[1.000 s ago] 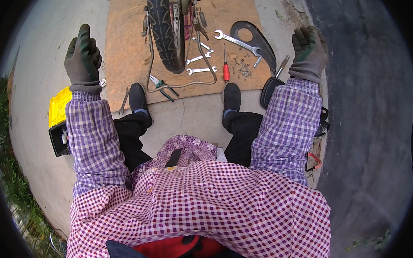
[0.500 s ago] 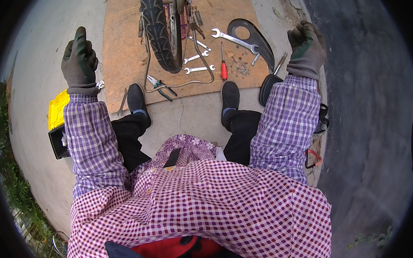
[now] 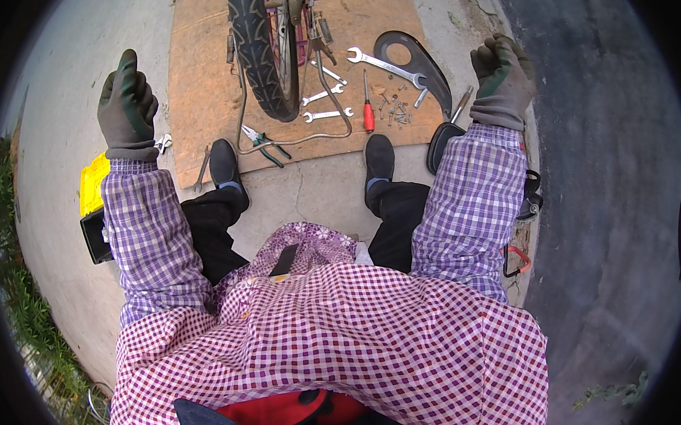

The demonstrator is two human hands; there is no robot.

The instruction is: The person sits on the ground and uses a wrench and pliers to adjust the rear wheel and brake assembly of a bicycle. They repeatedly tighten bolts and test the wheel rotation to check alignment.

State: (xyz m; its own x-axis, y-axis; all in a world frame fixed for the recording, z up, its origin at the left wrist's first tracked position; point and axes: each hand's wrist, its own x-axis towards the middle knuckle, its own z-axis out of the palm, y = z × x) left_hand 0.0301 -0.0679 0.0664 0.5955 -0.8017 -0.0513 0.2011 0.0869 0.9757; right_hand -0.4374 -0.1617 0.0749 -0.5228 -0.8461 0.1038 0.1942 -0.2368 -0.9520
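Note:
My left hand (image 3: 128, 106), in a grey and green work glove, is raised at the left with its fingers curled in and one digit pointing up. Nothing shows in it. My right hand (image 3: 504, 81), gloved alike, is held up at the right in a loose fist, also with nothing visible inside. Between them, beyond my feet, a bicycle wheel (image 3: 258, 49) stands on a wooden board (image 3: 198, 69). Closest to my left hand lies an adjustable wrench (image 3: 163, 143), partly hidden. A black chain guard (image 3: 430, 76) and a bicycle saddle (image 3: 440, 147) lie near my right hand.
On the board are open-end wrenches (image 3: 385, 65), a red screwdriver (image 3: 369, 116), pliers (image 3: 261, 142) and several loose bolts (image 3: 396, 111). The wheel's metal stand (image 3: 313, 138) reaches toward my feet. A yellow-lidded toolbox (image 3: 93, 183) sits left; a red-handled tool (image 3: 522, 260) lies right.
My left hand has shifted slightly left and down, showing more of the adjustable wrench. My right hand has moved a touch left. Nothing was picked up or let go.

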